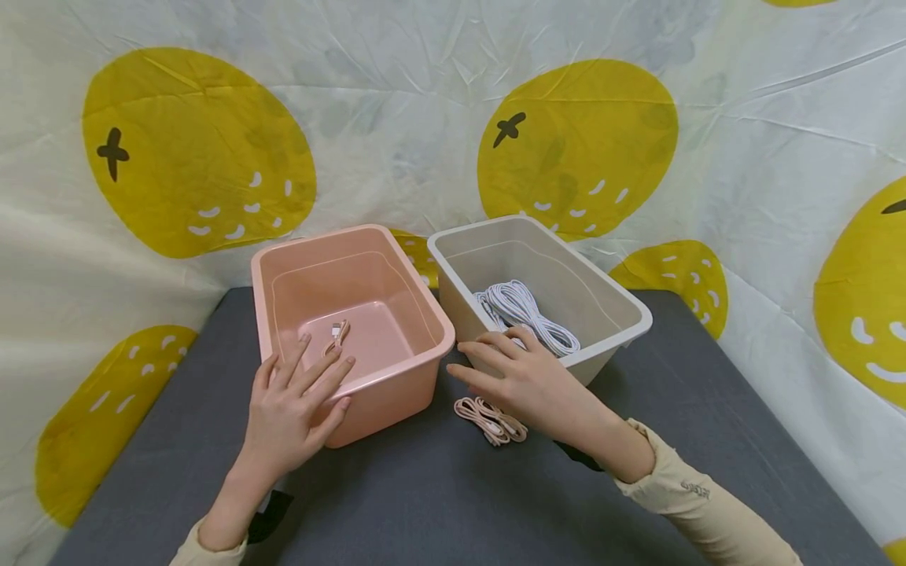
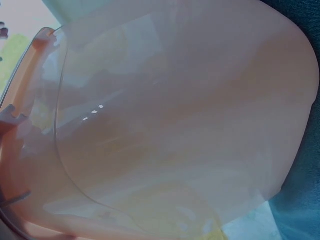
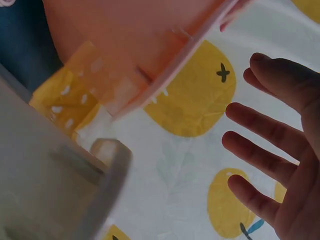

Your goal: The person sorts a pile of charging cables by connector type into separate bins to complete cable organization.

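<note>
Spread fingers of my left hand (image 1: 289, 409) reach over the near rim of the pink bin (image 1: 418, 377), and nothing is in its grasp. On the bin's floor lies a small pinkish charging cable (image 1: 341, 330) with a pale plug. My right hand (image 1: 541, 384) is at the near left corner of the beige bin (image 1: 609, 346), fingers extended and apart; the right wrist view shows these fingers (image 3: 260, 155) holding nothing. A coiled white cable (image 1: 520, 306) sits inside the beige bin, partly behind that hand. Below the hand, a bundled pink cable (image 1: 488, 420) rests on the table.
Both bins stand side by side on a dark grey table (image 1: 396, 511), their near ends slightly apart. A white cloth with yellow fruit (image 1: 396, 134) hangs around the back and sides. The pink bin's wall (image 2: 175, 115) fills most of the left wrist view.
</note>
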The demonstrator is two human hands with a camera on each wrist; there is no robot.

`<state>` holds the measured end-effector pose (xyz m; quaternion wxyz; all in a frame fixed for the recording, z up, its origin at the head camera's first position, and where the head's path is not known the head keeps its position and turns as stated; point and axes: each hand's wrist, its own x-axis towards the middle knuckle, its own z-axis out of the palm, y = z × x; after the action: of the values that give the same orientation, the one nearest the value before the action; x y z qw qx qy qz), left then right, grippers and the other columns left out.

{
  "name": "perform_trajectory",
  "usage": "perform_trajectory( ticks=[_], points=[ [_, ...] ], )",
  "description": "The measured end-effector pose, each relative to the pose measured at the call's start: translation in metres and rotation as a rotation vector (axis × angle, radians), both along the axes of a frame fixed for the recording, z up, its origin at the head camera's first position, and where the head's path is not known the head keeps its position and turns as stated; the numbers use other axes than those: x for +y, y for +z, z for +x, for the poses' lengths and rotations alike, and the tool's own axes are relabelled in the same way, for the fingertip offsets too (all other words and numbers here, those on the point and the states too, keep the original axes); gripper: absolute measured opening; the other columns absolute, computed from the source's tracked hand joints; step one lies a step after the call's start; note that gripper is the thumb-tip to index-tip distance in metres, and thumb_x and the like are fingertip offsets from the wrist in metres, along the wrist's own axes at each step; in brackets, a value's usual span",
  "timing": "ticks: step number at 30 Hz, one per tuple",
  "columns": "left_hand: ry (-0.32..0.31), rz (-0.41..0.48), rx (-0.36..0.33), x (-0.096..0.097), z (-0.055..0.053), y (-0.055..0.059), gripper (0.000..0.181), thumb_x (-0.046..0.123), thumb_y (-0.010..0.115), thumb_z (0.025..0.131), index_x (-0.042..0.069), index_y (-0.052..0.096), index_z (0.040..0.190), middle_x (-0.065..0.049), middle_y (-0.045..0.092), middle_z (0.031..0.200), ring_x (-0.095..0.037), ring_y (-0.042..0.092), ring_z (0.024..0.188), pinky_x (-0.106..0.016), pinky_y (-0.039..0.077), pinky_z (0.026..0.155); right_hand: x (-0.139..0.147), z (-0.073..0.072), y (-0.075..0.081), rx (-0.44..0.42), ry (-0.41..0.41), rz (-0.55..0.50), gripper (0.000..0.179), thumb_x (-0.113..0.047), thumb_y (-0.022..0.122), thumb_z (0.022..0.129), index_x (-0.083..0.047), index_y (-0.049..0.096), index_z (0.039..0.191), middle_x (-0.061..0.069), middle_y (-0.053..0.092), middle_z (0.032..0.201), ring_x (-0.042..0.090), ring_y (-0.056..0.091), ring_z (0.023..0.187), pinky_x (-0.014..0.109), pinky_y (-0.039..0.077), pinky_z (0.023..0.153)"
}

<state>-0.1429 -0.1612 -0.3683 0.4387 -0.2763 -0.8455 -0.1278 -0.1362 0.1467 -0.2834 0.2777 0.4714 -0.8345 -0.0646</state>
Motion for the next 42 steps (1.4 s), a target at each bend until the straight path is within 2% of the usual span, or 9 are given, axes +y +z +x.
perform_trajectory(
  ticks=[6, 10, 14, 20, 24, 30, 36, 42],
  points=[
    [-0.001, 0.001, 0.006, 0.0, 0.0, 0.0, 0.047, 0.049, 0.034, 0.089, 0.02, 0.062, 0.115, -0.005, 0.063, 0.115, -0.027, 0.038, 0.128, -0.059, 0.028, 0.092, 0.0, 0.002, -0.025, 0.021, -0.02, -0.012, 0.042, -0.017, 0.07, 0.074, -0.023, 0.059, 0.114, 0.002, 0.06, 0.113, 0.02, 0.053, 0.104, 0.035, 0.044, 0.083],
    [-0.002, 0.002, 0.01, 0.0, 0.0, -0.001, 0.047, 0.049, 0.034, 0.089, 0.02, 0.062, 0.115, -0.005, 0.063, 0.115, -0.027, 0.038, 0.128, -0.058, 0.028, 0.092, -0.002, 0.0, -0.045, 0.04, -0.015, -0.036, 0.036, -0.027, 0.069, 0.075, -0.022, 0.061, 0.109, 0.002, 0.062, 0.107, 0.02, 0.055, 0.099, 0.034, 0.045, 0.082],
    [-0.004, 0.004, 0.013, 0.0, 0.0, -0.001, 0.047, 0.048, 0.034, 0.089, 0.02, 0.062, 0.114, -0.005, 0.063, 0.115, -0.027, 0.039, 0.128, -0.058, 0.028, 0.092, -0.005, -0.004, -0.065, 0.055, -0.004, -0.073, 0.036, -0.026, 0.069, 0.074, -0.02, 0.062, 0.108, 0.002, 0.063, 0.101, 0.02, 0.057, 0.093, 0.033, 0.047, 0.078],
    [-0.005, 0.003, 0.016, 0.0, 0.0, -0.001, 0.047, 0.048, 0.035, 0.089, 0.019, 0.062, 0.114, -0.005, 0.063, 0.114, -0.027, 0.039, 0.128, -0.058, 0.028, 0.092, -0.009, -0.01, -0.088, -0.001, -0.089, -0.082, 0.043, -0.028, 0.067, 0.077, -0.015, 0.057, 0.117, 0.0, 0.063, 0.099, 0.019, 0.055, 0.089, 0.033, 0.046, 0.073],
    [-0.009, 0.003, 0.017, 0.0, 0.0, -0.001, 0.046, 0.048, 0.035, 0.089, 0.019, 0.063, 0.113, -0.005, 0.063, 0.114, -0.028, 0.039, 0.128, -0.058, 0.027, 0.092, -0.01, -0.017, -0.104, -0.04, -0.136, -0.079, 0.042, -0.028, 0.065, 0.078, -0.013, 0.058, 0.116, 0.001, 0.063, 0.1, 0.019, 0.054, 0.089, 0.034, 0.044, 0.072],
    [-0.003, 0.003, 0.012, 0.0, 0.001, -0.001, 0.046, 0.048, 0.035, 0.089, 0.019, 0.063, 0.113, -0.005, 0.064, 0.114, -0.027, 0.039, 0.128, -0.058, 0.027, 0.093, -0.011, -0.03, -0.131, 0.034, -0.156, -0.041, 0.036, -0.031, 0.065, 0.077, -0.013, 0.061, 0.108, 0.001, 0.061, 0.092, 0.019, 0.053, 0.082, 0.035, 0.04, 0.068],
    [-0.003, 0.002, 0.012, 0.001, 0.001, 0.0, 0.046, 0.047, 0.035, 0.089, 0.019, 0.063, 0.113, -0.005, 0.064, 0.113, -0.027, 0.04, 0.127, -0.059, 0.028, 0.091, -0.011, -0.039, -0.149, 0.078, -0.169, 0.022, 0.037, -0.035, 0.066, 0.073, -0.013, 0.062, 0.103, 0.001, 0.059, 0.087, 0.019, 0.051, 0.08, 0.034, 0.038, 0.069],
    [-0.001, 0.001, 0.008, 0.001, 0.001, 0.001, 0.047, 0.047, 0.034, 0.09, 0.018, 0.063, 0.112, -0.006, 0.064, 0.113, -0.025, 0.038, 0.129, -0.059, 0.028, 0.091, -0.012, -0.044, -0.159, 0.081, -0.172, 0.059, 0.035, -0.036, 0.064, 0.075, -0.013, 0.062, 0.101, 0.001, 0.059, 0.084, 0.019, 0.05, 0.08, 0.035, 0.037, 0.069]
  ],
)
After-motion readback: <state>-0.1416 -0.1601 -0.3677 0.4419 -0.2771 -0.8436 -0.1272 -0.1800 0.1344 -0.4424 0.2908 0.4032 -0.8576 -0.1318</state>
